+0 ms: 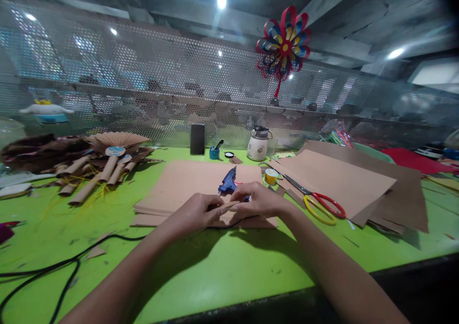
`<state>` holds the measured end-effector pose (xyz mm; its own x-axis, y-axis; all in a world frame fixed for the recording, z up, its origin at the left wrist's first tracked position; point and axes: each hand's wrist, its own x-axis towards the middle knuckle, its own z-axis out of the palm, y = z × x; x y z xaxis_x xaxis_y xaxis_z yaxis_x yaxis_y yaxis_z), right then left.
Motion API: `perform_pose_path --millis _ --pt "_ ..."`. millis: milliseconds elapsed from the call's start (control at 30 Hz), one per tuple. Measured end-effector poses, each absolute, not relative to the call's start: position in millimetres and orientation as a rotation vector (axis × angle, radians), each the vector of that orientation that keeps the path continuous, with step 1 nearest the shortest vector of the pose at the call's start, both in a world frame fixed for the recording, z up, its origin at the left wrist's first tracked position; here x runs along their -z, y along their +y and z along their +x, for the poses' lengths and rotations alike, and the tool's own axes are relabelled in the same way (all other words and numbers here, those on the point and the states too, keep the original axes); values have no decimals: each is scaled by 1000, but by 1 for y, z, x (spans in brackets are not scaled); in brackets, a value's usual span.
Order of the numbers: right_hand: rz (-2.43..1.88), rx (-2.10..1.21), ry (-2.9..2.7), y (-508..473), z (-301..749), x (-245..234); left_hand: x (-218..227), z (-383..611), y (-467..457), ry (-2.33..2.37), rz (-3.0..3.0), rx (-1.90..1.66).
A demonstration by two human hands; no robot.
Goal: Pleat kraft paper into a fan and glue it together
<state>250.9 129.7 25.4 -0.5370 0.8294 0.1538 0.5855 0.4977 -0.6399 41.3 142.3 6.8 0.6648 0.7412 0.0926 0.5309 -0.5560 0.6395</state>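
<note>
Between my fingers is a small brown strip of folded paper (231,204), held over the front of a stack of brown paper sheets (175,183). My left hand (198,211) pinches its left end, and my right hand (258,200) pinches the right end. Fingers partly cover the strip. Just behind the hands, a blue hot glue gun (228,180) lies on the stack, its lower part hidden by my right hand. A yellow spool (271,176) sits to the right of the stack, near scissors (319,203) with one red and one yellow handle loop.
Paper fans with rolled handles (113,164) are heaped at left. A black cord (77,257) crosses the left front. Behind stand a dark phone-like slab (197,139), a blue jar (214,153) and a white jug (257,145). Large brown sheets (337,180) lie at right on the green table (222,286).
</note>
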Motion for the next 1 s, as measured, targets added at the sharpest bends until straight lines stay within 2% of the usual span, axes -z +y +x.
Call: perform_pose_path --millis 367,567,867,1000 --pt "-1116 -610 -2308 132 251 -20 -6 42 143 1077 2402 -491" --pt "-1178 -757 -2223 133 257 -25 -5 41 145 1103 2410 -463" --pt "-1108 -725 -2151 134 248 -18 -7 40 145 962 2314 -510" --pt "-1035 -817 -2057 136 249 -16 -7 40 146 904 2260 -545"
